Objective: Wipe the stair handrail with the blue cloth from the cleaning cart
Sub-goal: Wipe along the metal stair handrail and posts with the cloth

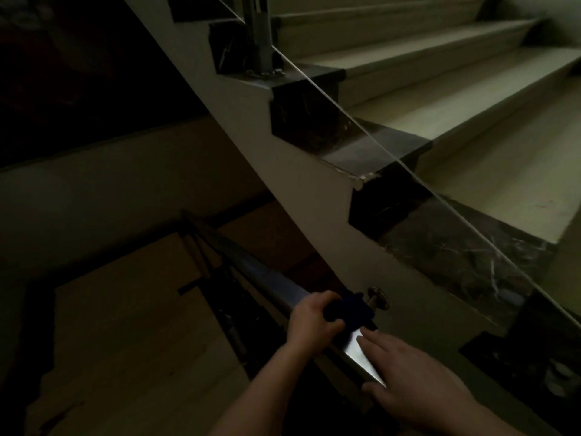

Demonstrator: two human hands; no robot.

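Gripped in the left hand (309,319), the blue cloth (445,309) is bunched against the handrail (270,280): fingers curl over the top of the cloth and the thumb tucks toward the near side, so the hand is closed around cloth and rail together. Judged reason: wrapping lets the cloth bear on the top and a side face at once as it slides. Right hand (405,369) lies nearer the camera, fingers spread and flat, holding nothing, fingertips (366,336) resting on or just over the bright near end of the rail; contact cannot be confirmed in this light. Likely it steadies the body or the rail end while the other hand works. Cloth reads very dark navy, soft and crumpled, only a small part showing past the knuckles; wet or dry cannot be told. Rail is a flat-topped metal bar, shiny, with a pale glare patch between the two hands, then darkening as it slopes down and away to the upper left. Just beyond the cloth, a round metal fitting (377,297) stands out from the pale stair wall (314,196). Farther off, cream steps (471,133) with dark marble edges climb to the right behind a glass panel (371,133). Cleaning cart not in view. Most of the rail's length appears yet to wipe.
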